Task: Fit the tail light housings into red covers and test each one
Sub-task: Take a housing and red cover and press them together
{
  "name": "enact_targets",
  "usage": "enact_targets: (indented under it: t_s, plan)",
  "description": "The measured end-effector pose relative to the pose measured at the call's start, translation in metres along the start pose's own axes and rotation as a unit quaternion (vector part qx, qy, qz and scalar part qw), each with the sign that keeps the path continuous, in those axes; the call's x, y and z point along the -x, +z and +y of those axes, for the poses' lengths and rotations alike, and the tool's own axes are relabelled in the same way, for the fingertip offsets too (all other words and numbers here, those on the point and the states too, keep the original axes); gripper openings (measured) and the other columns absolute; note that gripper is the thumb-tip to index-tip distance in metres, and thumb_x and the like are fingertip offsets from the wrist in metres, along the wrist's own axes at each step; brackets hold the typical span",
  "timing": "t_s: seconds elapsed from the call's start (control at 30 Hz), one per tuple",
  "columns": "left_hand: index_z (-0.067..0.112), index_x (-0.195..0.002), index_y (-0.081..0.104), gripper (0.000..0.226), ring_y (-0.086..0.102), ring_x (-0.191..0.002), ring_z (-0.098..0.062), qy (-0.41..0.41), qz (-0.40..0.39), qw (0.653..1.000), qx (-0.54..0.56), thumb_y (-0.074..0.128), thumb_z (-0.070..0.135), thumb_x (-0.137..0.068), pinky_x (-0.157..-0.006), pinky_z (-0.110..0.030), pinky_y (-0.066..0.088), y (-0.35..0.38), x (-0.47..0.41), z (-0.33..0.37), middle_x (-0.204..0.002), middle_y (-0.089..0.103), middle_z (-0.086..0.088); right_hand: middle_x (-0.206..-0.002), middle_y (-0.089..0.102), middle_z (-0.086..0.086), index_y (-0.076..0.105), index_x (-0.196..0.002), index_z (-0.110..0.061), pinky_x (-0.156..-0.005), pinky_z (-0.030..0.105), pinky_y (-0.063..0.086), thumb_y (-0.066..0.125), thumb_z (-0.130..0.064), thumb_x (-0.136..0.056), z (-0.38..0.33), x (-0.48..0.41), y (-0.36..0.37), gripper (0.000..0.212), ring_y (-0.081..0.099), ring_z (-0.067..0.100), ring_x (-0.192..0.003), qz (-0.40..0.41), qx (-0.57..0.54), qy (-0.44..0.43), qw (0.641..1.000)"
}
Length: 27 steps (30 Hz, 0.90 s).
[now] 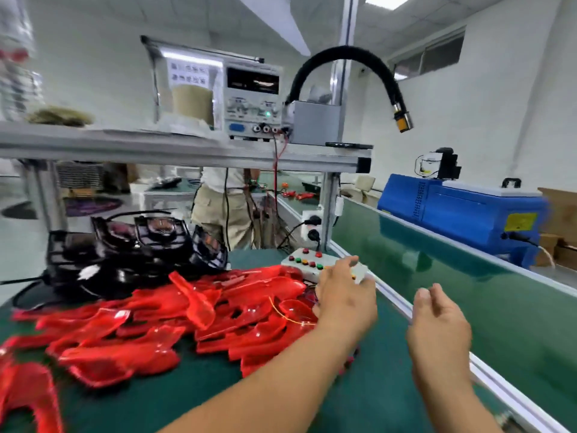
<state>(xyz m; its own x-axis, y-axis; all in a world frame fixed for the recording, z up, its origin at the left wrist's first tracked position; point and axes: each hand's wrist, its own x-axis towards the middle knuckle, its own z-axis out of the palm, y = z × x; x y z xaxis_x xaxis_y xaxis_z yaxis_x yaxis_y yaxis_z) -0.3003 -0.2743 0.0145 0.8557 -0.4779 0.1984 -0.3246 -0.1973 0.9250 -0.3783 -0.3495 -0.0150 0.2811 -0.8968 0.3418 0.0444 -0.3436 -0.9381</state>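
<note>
Hands empty over the bench, covers and housings in two heaps

The person's left hand (346, 295) is stretched forward, with straight, relaxed fingers lying over the near right end of a white button box (307, 263). It grasps nothing. I cannot tell if the fingertips really touch the box or only hang just above it.

The right hand (440, 320) is in the air near the pale rail at the edge of the green conveyor belt (487, 295). Its fingers are loosely bent and it also holds nothing. The two hands are apart from each other.

The red covers (187, 314) lie in a wide, untidy heap on the green table mat (281, 398), to the left of the left forearm. A thin yellow wire (290, 318) runs over the covers nearest the left wrist. The black tail light housings (134, 254) are piled behind the red heap, at the far left of the mat, touching its back edge.

On the metal shelf (187, 148) above stands a power supply (253, 101) with a small green lamp lit, and just beside it a grey box (315, 123). A black flexible hose (343, 56) bends from this box to the right and ends in a yellow tip. Beyond the belt stands a blue machine (462, 214). Another person (224, 210) stands behind the bench, seen below the shelf.
</note>
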Motion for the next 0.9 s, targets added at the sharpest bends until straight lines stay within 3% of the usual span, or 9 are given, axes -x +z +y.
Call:
enact_targets:
  t_s: [0.07, 0.17, 0.27, 0.37, 0.43, 0.63, 0.77, 0.87, 0.9]
  plan:
    - [0.03, -0.134, 0.052, 0.04, 0.043, -0.128, -0.024, -0.023, 0.044, 0.999, 0.002, 0.053, 0.027, -0.094, -0.111, -0.04, 0.033, -0.033, -0.011, -0.016, -0.138, 0.044, -0.005, -0.146, 0.047, 0.008, 0.044, -0.143, -0.003, -0.106, 0.025, 0.028, 0.046, -0.02, -0.101, -0.009, 0.005, 0.042, 0.045, 0.043, 0.021, -0.135, -0.051, 0.015, -0.017, 0.998]
    - [0.031, -0.132, 0.053, 0.039, 0.044, -0.125, -0.025, -0.044, 0.098, 0.994, 0.003, 0.053, 0.026, -0.093, -0.109, -0.04, 0.035, -0.077, -0.022, -0.038, -0.133, 0.046, -0.005, -0.128, 0.058, 0.013, 0.053, -0.132, 0.007, -0.099, 0.03, 0.034, 0.044, -0.015, -0.1, -0.024, 0.015, 0.104, 0.039, 0.051, 0.024, -0.12, -0.135, 0.053, -0.042, 0.989]
    - [0.025, -0.135, 0.052, 0.041, 0.045, -0.127, -0.026, -0.063, 0.143, 0.988, -0.009, 0.054, 0.026, -0.094, -0.109, -0.041, 0.036, -0.117, -0.029, -0.059, -0.136, 0.049, -0.007, -0.134, 0.055, 0.024, 0.054, -0.128, 0.008, -0.103, 0.037, 0.034, 0.044, -0.016, -0.101, -0.043, 0.033, 0.159, 0.038, 0.049, 0.033, -0.126, -0.197, 0.072, -0.055, 0.976]
    - [0.025, -0.134, 0.053, 0.04, 0.046, -0.127, -0.026, -0.073, 0.168, 0.983, -0.003, 0.054, 0.024, -0.094, -0.108, -0.043, 0.037, -0.155, -0.028, -0.077, -0.137, 0.048, -0.007, -0.123, 0.057, 0.016, 0.057, -0.121, 0.004, -0.101, 0.036, 0.034, 0.045, -0.016, -0.101, -0.056, 0.056, 0.207, 0.03, 0.05, 0.027, -0.123, -0.259, 0.061, -0.068, 0.962]
    - [0.028, -0.132, 0.054, 0.037, 0.044, -0.129, -0.024, -0.075, 0.178, 0.981, -0.018, 0.053, 0.026, -0.095, -0.109, -0.043, 0.036, -0.183, -0.024, -0.089, -0.137, 0.044, -0.004, -0.141, 0.05, 0.017, 0.048, -0.137, 0.003, -0.11, 0.035, 0.03, 0.045, -0.018, -0.102, -0.062, 0.073, 0.233, 0.041, 0.043, 0.028, -0.135, -0.294, 0.055, -0.06, 0.952]
    - [0.026, -0.133, 0.053, 0.035, 0.04, -0.13, -0.024, -0.063, 0.261, 0.957, -0.113, 0.05, 0.024, -0.098, -0.111, -0.046, 0.033, -0.27, -0.019, -0.128, -0.139, 0.042, -0.002, -0.152, 0.04, 0.014, 0.037, -0.146, -0.002, -0.113, 0.032, 0.025, 0.04, -0.025, -0.104, -0.063, 0.11, 0.285, 0.049, 0.034, 0.026, -0.142, -0.35, 0.076, -0.058, 0.932]
    - [0.022, -0.127, 0.058, 0.029, 0.044, -0.127, -0.02, -0.032, 0.323, 0.943, -0.072, 0.049, 0.018, -0.1, -0.108, -0.031, 0.034, -0.286, -0.024, -0.16, -0.133, 0.047, -0.001, -0.153, 0.038, 0.011, 0.037, -0.147, -0.005, -0.115, 0.033, 0.024, 0.038, -0.028, -0.104, -0.059, 0.118, 0.313, 0.049, 0.032, 0.025, -0.143, -0.36, 0.085, -0.043, 0.928]
    - [0.023, -0.122, 0.061, 0.026, 0.045, -0.124, -0.016, -0.018, 0.353, 0.935, -0.037, 0.048, 0.016, -0.1, -0.102, -0.024, 0.033, -0.284, -0.033, -0.176, -0.125, 0.048, 0.006, -0.148, 0.045, 0.01, 0.042, -0.145, -0.007, -0.112, 0.037, 0.031, 0.039, -0.029, -0.104, -0.055, 0.113, 0.33, 0.047, 0.04, 0.027, -0.138, -0.361, 0.102, -0.022, 0.927]
    - [0.024, -0.122, 0.06, 0.026, 0.046, -0.122, -0.014, -0.012, 0.358, 0.933, -0.026, 0.048, 0.016, -0.1, -0.103, -0.025, 0.034, -0.284, -0.037, -0.179, -0.123, 0.047, 0.008, -0.135, 0.055, 0.01, 0.052, -0.136, -0.01, -0.105, 0.038, 0.037, 0.039, -0.029, -0.103, -0.054, 0.11, 0.335, 0.04, 0.049, 0.029, -0.127, -0.363, 0.105, -0.014, 0.926]
